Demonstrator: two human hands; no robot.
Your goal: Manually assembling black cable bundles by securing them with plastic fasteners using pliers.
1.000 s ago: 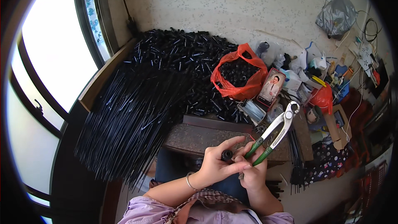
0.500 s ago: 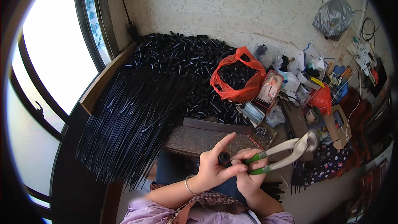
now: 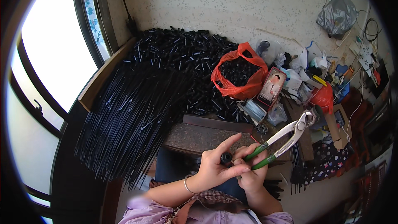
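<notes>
Fingers point(image 3: 232, 164) around short black tube point(image 3: 226, 157)

Both forearms came up from the lower edge and met near the middle. The left hand point(image 3: 215, 166) was turned palm-inward, its index finger stretched up and out, thumb lying across toward the other hand, the remaining fingers curled about a small black piece. A thin bangle circled the left wrist. The right hand point(image 3: 251, 173) was closed in a fist around green tool handles, knuckles pressed against the left fingers.
</notes>
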